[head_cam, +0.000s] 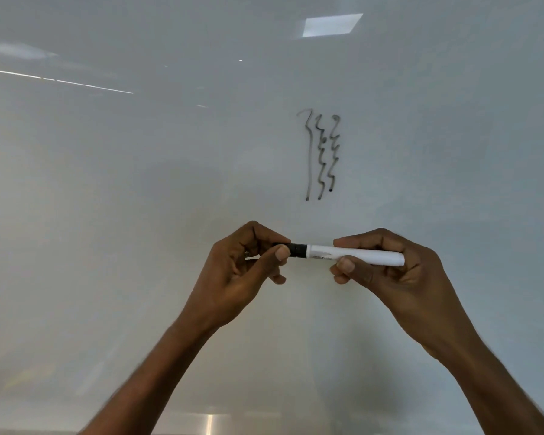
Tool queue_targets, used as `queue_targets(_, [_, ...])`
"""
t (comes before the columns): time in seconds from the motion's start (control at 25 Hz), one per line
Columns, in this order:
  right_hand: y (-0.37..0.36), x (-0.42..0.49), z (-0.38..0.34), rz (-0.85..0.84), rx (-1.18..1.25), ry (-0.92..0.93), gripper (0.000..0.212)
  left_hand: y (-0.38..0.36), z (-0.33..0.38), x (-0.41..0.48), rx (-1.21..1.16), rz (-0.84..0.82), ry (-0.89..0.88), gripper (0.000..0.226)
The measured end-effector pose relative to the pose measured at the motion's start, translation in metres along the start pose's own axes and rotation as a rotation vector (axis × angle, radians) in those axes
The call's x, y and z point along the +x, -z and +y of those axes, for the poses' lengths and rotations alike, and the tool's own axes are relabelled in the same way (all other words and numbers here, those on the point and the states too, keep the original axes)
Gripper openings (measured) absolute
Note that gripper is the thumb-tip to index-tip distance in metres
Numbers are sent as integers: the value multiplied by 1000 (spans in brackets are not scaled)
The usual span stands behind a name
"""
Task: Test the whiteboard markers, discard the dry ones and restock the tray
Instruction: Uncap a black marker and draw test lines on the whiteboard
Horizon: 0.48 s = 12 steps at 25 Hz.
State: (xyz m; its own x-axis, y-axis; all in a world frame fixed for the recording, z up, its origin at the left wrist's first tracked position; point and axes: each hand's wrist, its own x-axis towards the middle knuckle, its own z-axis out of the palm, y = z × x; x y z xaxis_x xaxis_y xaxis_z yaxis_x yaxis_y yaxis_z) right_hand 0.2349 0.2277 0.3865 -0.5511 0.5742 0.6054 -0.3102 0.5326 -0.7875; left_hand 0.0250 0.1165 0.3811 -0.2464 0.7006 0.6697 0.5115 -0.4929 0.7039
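Note:
A white marker (pixel 368 255) with a black cap (pixel 297 249) lies level in front of the whiteboard (pixel 139 183). My right hand (pixel 387 271) grips the white barrel. My left hand (pixel 245 265) pinches the black cap at the marker's left end; whether the cap is fully seated cannot be told. Three wavy grey-black test lines (pixel 321 155) run down the board just above my hands, the left one fainter than the other two.
The whiteboard fills nearly the whole view. A metal strip (pixel 211 423) shows at the bottom edge, below the board. Reflections of ceiling lights (pixel 330 25) lie on the board's upper part.

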Motion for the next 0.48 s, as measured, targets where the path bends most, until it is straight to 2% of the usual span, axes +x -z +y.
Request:
queue_targets(0.16, [2, -3, 2, -12, -88, 25, 21, -4, -3, -5, -39, -28, 21, 13])
queue_targets(0.48, [-9, -12, 22, 52, 139, -69, 24, -3, -5, -10, 20, -39, 7, 15])
